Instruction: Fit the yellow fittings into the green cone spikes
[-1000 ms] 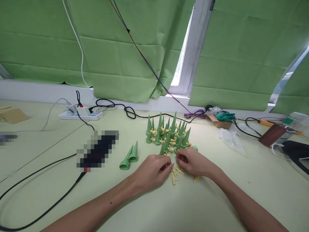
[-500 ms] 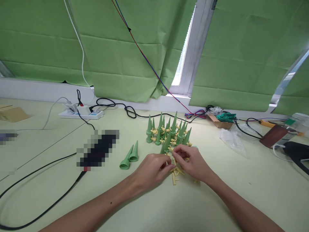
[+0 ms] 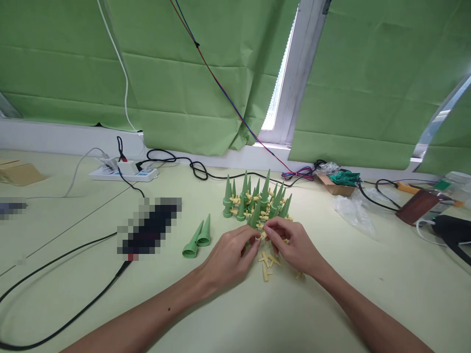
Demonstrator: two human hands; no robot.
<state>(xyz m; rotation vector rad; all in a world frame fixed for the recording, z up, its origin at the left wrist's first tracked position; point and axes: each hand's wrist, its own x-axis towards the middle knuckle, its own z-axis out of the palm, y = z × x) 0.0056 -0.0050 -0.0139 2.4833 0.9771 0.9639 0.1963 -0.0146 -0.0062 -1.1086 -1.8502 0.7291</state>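
Note:
My left hand (image 3: 237,252) and my right hand (image 3: 293,242) meet fingertip to fingertip, both closed in a pinch. Between them shows a small yellow plastic valve piece (image 3: 264,235), partly hidden by the fingers. Just behind the fingertips stands a green plastic spike (image 3: 254,215). More green spikes (image 3: 265,191) with yellow valve pieces on them stand in a cluster beyond. Below the hands several loose yellow pieces (image 3: 265,273) lie on the table. Left of my left hand, two green spikes (image 3: 204,236) lie with hollow ends facing me.
A blurred dark device (image 3: 152,228) with a black cable lies on the table (image 3: 235,321) at left. A power strip (image 3: 125,172) sits at the back left. Clear plastic bags (image 3: 355,212), a small cardboard box (image 3: 333,186) and a brown box (image 3: 423,208) are on the right.
My left fingers have moved up and away from the loose yellow pieces to meet the right fingertips. The loose pieces now show more fully. My right hand has barely shifted.

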